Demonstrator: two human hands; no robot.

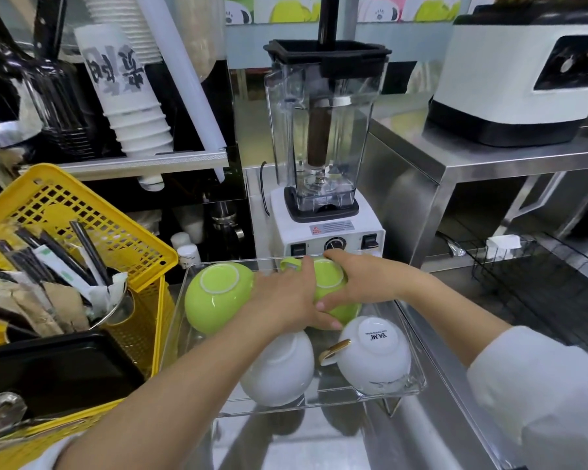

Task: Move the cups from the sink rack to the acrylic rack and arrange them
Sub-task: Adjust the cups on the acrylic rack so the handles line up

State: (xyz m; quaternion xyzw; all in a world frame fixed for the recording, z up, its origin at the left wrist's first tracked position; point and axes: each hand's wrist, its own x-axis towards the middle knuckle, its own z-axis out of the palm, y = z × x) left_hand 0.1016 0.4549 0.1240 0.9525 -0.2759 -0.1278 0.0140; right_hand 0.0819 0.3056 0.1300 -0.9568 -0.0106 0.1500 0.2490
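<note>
Green cup [331, 283] sits gripped between left hand [287, 300] and right hand [357, 283] in the acrylic rack [418, 381] — knock its green neighbour [218, 296] and glaze chips.

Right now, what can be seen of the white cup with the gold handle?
The white cup with the gold handle is glossy, ceramic-looking, and sits upside down in the front right of the clear acrylic rack. Its base shows dark printed lettering. The gold handle points left toward the other white cup. Neither hand touches it; a green cup sits just behind.
</note>
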